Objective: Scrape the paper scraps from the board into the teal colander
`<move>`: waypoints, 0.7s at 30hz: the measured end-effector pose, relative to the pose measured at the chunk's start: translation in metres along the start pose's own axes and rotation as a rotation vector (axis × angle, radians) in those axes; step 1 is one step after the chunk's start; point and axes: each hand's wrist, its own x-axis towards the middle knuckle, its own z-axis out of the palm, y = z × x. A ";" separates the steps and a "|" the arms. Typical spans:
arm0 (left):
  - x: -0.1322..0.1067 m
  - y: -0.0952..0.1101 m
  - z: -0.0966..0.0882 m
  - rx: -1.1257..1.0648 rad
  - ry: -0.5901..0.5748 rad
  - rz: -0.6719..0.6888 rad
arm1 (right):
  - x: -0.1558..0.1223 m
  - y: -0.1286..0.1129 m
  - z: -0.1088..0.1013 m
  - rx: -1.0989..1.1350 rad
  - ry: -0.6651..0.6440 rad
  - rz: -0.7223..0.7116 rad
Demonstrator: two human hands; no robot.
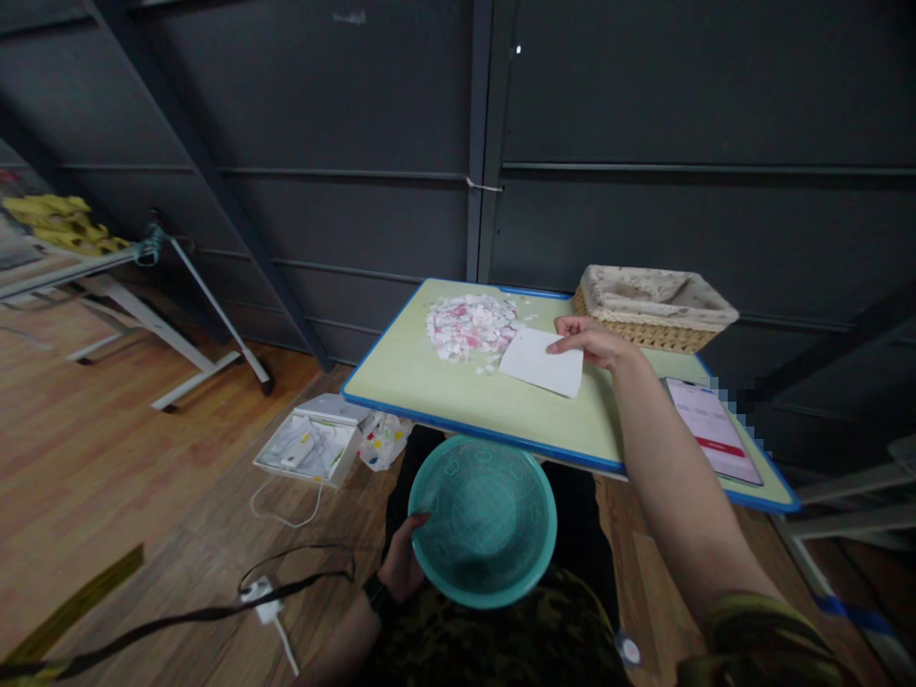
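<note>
My left hand (402,563) grips the rim of a teal plastic basket bowl (483,520), held below the near edge of the green table (415,377). My right hand (593,342) reaches over the table and pinches the corner of a white sheet of paper (540,363) lying on the tabletop. Just left of the sheet is a heap of small white and pink paper scraps (468,327).
A lined wicker basket (653,307) stands at the table's far right corner. A phone with a lit screen (712,429) lies near the right edge. On the wooden floor are an open white box (311,447), a plastic bag, cables and a white-legged table (178,334) at left.
</note>
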 end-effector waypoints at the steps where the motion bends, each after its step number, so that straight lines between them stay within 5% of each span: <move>1: 0.000 0.000 0.000 0.002 -0.006 -0.005 | 0.001 -0.001 0.003 0.004 0.007 -0.007; 17: -0.003 0.001 0.005 -0.006 0.019 -0.010 | 0.008 -0.011 0.036 0.026 0.083 -0.094; 21: -0.003 0.001 0.004 -0.005 0.028 -0.009 | 0.005 -0.013 0.038 0.008 -0.008 -0.082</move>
